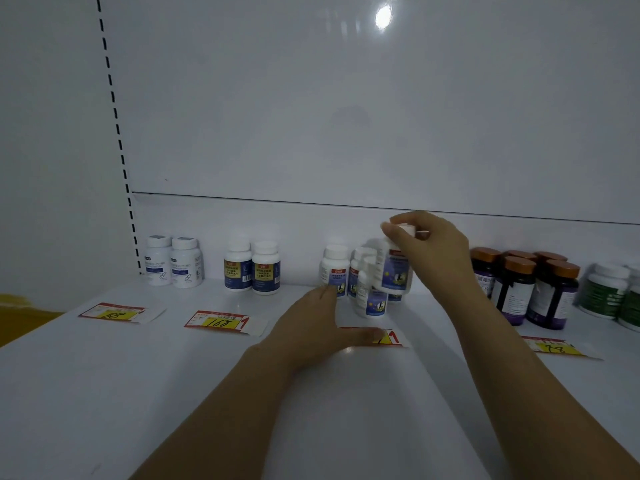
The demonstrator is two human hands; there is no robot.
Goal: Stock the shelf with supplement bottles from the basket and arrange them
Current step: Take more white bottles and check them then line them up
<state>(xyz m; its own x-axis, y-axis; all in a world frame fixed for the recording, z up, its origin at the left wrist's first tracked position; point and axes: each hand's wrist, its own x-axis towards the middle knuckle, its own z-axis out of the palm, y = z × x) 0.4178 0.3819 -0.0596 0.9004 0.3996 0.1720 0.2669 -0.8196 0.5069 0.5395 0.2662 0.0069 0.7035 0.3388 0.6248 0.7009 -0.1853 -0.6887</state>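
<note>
White shelf (104, 375), bottles (335, 268) along back edge.

Left to right: two white bottles (172, 261), two navy bottles (251, 268), at least four purple-labelled bottles (335, 270). Then five brown-capped bottles (515, 292), two green bottles (604, 291). Four price tags (217, 321).

Head camera looks down, close over shelf (173, 393).

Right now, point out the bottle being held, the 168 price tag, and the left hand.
Held bottle (394, 273), head view, on its blue label.
168 price tag (219, 322), head view, on the yellow patch.
Left hand (311, 325), head view, on its back.
</note>
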